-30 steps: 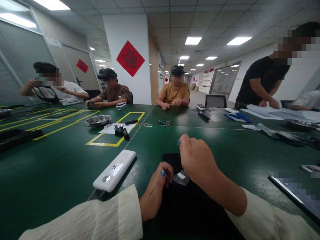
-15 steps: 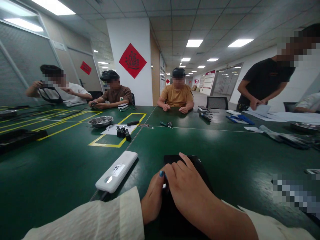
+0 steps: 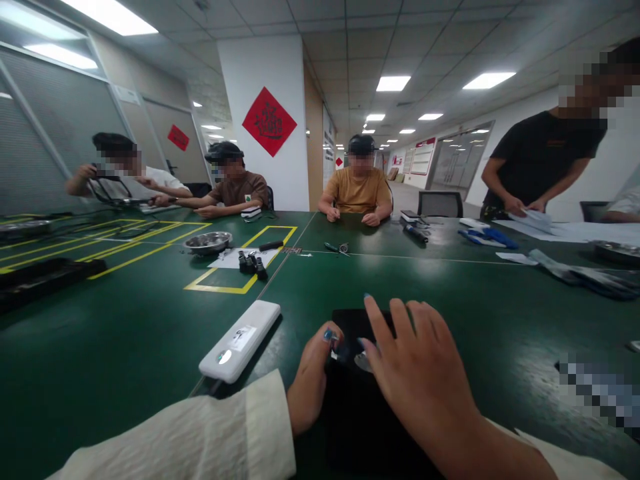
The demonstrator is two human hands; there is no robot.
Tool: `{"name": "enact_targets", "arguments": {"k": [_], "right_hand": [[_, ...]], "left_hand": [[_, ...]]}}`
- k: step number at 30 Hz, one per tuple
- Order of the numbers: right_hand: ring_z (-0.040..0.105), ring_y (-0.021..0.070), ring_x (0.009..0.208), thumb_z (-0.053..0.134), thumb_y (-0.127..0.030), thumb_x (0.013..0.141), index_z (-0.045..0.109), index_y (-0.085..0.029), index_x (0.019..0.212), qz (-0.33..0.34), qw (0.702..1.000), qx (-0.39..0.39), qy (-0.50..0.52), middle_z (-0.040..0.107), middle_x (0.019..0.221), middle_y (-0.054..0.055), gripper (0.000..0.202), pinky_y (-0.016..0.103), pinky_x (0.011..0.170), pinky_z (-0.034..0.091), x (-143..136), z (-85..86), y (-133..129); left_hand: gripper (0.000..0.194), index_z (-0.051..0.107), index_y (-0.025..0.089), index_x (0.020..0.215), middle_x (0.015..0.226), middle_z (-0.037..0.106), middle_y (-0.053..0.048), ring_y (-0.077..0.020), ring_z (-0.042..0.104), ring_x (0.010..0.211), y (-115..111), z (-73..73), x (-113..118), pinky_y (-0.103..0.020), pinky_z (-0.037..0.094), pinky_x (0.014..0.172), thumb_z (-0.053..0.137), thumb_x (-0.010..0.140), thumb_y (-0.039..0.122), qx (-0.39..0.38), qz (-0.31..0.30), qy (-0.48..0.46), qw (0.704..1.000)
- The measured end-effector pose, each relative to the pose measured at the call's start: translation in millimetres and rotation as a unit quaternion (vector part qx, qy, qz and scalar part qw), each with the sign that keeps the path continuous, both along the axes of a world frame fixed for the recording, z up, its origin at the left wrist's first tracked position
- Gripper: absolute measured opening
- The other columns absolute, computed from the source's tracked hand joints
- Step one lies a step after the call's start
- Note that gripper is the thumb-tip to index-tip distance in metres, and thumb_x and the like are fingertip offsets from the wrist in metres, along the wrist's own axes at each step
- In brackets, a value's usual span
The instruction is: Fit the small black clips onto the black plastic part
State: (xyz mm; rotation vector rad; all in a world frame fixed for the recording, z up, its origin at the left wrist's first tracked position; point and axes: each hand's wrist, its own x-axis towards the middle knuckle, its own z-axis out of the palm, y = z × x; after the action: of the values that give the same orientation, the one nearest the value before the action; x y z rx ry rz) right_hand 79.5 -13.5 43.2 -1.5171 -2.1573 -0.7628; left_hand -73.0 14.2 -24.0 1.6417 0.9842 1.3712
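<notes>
My left hand [image 3: 313,377] is closed at the left side of a black object [image 3: 370,413] on the green table, thumb and fingers pressed around something small that I cannot make out. Over the right part of the same black object is my right hand [image 3: 423,360], its fingers apart and nothing between them. A small shiny spot shows beside its thumb. To the left of my hands lies a white power bank [image 3: 241,341] with a label and a dark cable at its near end.
Beyond are a metal bowl [image 3: 208,243], black cylindrical parts [image 3: 253,265] on white paper and green-handled pliers [image 3: 336,249]. Gloves [image 3: 575,272] lie at the right. A black tray [image 3: 45,280] is at the left. Several people are around the table.
My right hand has moved right, away from my left hand, and its fingers have spread. The view has shifted slightly. At the left, a person's arm now reaches toward the neighbour.
</notes>
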Motion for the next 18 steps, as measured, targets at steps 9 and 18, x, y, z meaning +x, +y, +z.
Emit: {"name": "enact_targets", "arguments": {"k": [9, 18], "right_hand": [[0.062, 0.0234, 0.066, 0.031, -0.032, 0.089, 0.042, -0.008, 0.125, -0.032, 0.932, -0.344, 0.109, 0.065, 0.076, 0.013, 0.045, 0.03, 0.056, 0.039, 25, 2.4, 22], [0.053, 0.014, 0.059, 0.025, -0.032, 0.09, 0.031, -0.017, 0.133, 0.08, 0.833, -0.454, 0.306, 0.056, 0.067, 0.002, 0.046, 0.024, 0.056, 0.036, 62, 7.1, 27]], "left_hand": [[0.029, 0.042, 0.02, 0.069, 0.067, 0.044, -0.001, -0.0175, 0.043, 0.069, 29, -0.8, -9, -0.028, 0.04, 0.069, 0.027, 0.09, 0.032, -0.032, 0.159, 0.046, 0.986], [0.023, 0.04, 0.021, 0.08, 0.078, 0.043, -0.001, -0.0181, 0.046, 0.079, 34, -0.3, -10, -0.029, 0.038, 0.078, 0.026, 0.092, 0.034, -0.07, 0.18, -0.002, 0.981]]}}
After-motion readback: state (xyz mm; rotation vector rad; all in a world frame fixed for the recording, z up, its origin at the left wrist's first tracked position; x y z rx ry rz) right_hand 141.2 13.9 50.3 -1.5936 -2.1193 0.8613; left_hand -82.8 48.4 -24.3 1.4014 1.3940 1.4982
